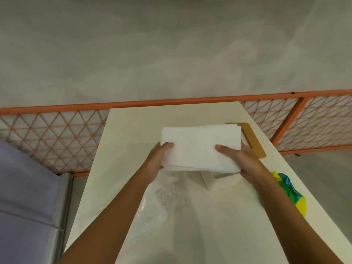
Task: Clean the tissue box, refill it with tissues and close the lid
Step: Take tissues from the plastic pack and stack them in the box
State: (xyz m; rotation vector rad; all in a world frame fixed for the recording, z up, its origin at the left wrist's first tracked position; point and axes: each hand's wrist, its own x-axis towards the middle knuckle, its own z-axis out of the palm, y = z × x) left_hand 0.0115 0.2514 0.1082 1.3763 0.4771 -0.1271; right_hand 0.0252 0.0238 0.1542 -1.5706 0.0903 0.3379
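Over the cream surface [209, 235], my left grip [158, 159] and right grip [242, 159] clasp the ends of a thick white tissue stack [200, 147]. The white rectangular tissue box [215, 182] sits just beneath them. I judge this the refill step; next I lower the stack in squarely.

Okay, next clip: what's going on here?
A person holds a stack of white tissues with both hands, left hand at one end and right hand at the other, just above a white tissue box on the cream table. The tan lid lies off, beyond the right hand. A clear plastic wrapper lies by the left forearm, and a colourful cloth lies at the table's right edge. The tissues are not yet in.
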